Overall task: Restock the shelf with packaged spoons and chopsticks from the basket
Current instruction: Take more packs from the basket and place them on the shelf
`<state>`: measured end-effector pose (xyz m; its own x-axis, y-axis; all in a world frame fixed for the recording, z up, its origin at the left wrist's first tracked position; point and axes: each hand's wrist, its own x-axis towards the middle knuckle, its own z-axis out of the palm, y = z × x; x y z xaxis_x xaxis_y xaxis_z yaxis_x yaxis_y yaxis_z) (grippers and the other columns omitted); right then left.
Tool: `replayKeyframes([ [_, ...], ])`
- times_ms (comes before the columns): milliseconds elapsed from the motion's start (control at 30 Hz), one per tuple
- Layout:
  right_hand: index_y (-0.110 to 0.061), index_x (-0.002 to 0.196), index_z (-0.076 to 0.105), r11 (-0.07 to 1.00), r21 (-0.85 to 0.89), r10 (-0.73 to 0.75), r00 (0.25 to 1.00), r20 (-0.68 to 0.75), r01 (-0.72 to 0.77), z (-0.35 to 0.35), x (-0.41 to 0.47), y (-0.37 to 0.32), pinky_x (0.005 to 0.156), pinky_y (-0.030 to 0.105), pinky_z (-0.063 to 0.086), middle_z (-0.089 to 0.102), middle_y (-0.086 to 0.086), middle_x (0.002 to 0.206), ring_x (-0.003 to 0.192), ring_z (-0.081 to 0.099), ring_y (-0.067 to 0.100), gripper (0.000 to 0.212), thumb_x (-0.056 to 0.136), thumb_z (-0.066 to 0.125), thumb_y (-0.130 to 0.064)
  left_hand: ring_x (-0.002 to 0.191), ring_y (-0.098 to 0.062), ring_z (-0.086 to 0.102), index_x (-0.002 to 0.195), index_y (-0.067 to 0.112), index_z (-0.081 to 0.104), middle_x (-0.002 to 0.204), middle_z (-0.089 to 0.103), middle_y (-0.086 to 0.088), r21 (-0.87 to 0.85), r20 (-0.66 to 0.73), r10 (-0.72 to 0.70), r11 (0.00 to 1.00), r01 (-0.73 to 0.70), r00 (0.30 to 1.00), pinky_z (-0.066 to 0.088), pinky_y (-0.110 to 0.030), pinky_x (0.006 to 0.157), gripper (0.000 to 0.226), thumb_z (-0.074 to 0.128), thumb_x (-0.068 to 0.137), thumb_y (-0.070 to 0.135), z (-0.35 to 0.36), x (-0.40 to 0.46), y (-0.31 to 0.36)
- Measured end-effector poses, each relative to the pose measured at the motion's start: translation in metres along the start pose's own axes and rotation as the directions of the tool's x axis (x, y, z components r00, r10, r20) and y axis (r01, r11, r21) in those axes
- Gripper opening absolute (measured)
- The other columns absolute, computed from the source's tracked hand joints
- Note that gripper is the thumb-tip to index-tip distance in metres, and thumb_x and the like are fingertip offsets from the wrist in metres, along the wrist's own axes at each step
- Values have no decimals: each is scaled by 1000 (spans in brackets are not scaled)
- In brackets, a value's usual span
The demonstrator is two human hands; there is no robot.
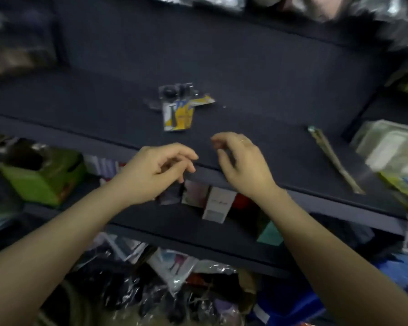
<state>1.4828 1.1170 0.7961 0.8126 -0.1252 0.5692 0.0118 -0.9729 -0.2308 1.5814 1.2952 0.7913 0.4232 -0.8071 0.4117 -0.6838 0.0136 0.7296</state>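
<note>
Here chopsticks packet lies right of both empty hands.

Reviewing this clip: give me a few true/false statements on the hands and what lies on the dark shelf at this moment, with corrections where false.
1. Both hands are empty. True: the left hand and right hand hover with loosely curled fingers, holding nothing.
2. The yellow blister pack lies on the dark shelf. True.
3. The right hand grips the long chopstick packet. False: the packet lies alone on the shelf, to the right of that hand.
4. The green box stands on the same shelf as the yellow pack. False: it sits on a lower level, at the left.
5. A ring shows on the left hand. False: it is on the right hand.
</note>
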Motion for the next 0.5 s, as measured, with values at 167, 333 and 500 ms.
replayKeyframes([
  [167, -11, 110, 61, 955, 157, -284, 932, 226, 253, 112, -1, -119, 52, 37, 54, 71, 9, 82, 74, 67, 31, 32, 86, 41, -19, 69, -4, 65, 93, 45, 56, 83, 69, 17, 7, -78, -302, 953, 304, 950, 53, -26, 70, 18, 43, 80, 44, -61, -117, -87],
  [333, -14, 113, 59, 955, 264, -280, 694, 663, 133, 254, -17, -211, 70, 40, 50, 66, 11, 105, 94, 60, 33, 27, 95, 39, -20, 85, -20, 68, 97, 32, 52, 87, 69, 4, 153, -77, -734, 660, 736, 675, 53, -33, 78, 14, 49, 92, 19, -131, -285, -203],
  [500, -7, 109, 59, 963, 247, -187, 385, 904, -111, 389, -54, -283, 70, 32, 37, 63, 16, 105, 96, 58, 30, 25, 96, 41, -18, 77, -24, 62, 76, 28, 59, 81, 66, -6, 151, -82, -890, 435, 888, 449, 40, -26, 64, 21, 39, 78, 34, -173, -411, -270],
])
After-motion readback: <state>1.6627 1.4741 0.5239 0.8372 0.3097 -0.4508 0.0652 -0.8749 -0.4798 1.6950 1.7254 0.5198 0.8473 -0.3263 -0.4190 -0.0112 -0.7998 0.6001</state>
